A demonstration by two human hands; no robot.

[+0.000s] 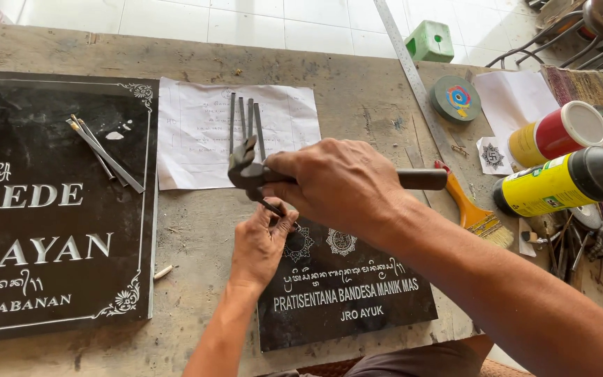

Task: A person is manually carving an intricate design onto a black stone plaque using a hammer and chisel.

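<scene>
My right hand grips a small hammer by its dark handle, the metal head raised to the left above the bench. My left hand holds a thin chisel on the top edge of a small black stone plaque with white engraved lettering and round ornaments. The hammer head hangs just above the chisel's end. The plaque's upper left part is hidden by my hands.
A large black engraved slab with two chisels on it lies at left. Several chisels rest on white paper. At right are a paintbrush, spray cans, a steel ruler, a green block.
</scene>
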